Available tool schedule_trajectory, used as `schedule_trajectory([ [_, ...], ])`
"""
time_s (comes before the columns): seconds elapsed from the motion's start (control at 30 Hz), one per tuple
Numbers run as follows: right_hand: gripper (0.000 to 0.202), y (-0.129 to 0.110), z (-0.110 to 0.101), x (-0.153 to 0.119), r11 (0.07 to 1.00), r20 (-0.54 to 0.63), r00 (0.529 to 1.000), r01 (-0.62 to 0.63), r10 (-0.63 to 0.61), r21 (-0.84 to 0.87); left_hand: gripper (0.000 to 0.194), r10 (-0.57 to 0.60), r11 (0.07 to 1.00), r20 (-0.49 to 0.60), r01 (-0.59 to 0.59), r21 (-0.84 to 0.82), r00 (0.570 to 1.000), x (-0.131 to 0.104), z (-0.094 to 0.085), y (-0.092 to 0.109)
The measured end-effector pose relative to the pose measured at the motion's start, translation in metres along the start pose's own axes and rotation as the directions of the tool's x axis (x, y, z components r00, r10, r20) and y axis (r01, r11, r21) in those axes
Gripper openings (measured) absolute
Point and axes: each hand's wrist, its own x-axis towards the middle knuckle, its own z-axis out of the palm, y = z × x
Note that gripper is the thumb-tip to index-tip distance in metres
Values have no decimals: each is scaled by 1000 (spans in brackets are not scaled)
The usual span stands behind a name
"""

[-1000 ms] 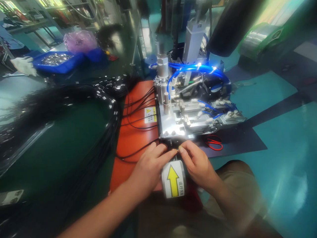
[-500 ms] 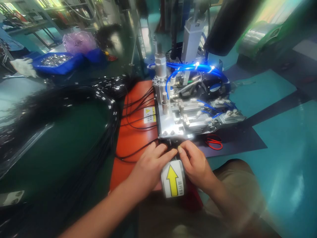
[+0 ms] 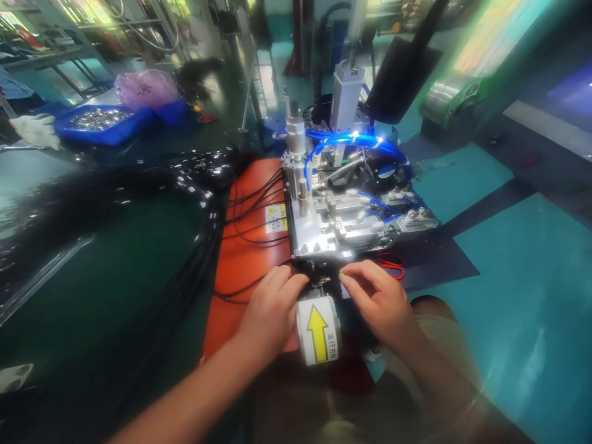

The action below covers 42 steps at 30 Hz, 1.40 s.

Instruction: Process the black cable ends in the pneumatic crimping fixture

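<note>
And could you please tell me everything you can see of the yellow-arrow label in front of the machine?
The yellow-arrow label is white and looks smooth, with a dark-outlined yellow arrow pointing toward the machine. Dark Chinese characters run along its right side as pictured. It faces the camera, on the near side of the machine. The left hand is close to its left edge; whether they touch is unclear.
</note>
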Motion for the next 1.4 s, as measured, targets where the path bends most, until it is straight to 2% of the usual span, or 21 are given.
schedule_trajectory([
  [0.13, 11, -8, 2, 1, 991, 68, 989, 130, -128, -21, 19, -7, 1000, 12, 7, 29, 1000, 0, 0, 1],
  [0.27, 13, -12, 8, 6, 964, 153, 958, 254, -241, -75, 19, -23, 998, 28, 21, 58, 999, 0, -1, 2],
  [0.53, 15, -16, 17, 17, 893, 251, 933, 328, -256, -308, 17, -46, 996, 69, 40, 77, 997, -1, -2, 4],
  [1.13, 16, 6, 9, 16, 896, 233, 918, 373, -320, -242, 20, -40, 990, 96, 27, 140, 995, -3, 1, 4],
  [1.4, 18, 10, 17, 15, 874, 153, 916, 400, -370, -276, 22, -27, 988, 103, 11, 155, 994, -3, -1, 6],
])
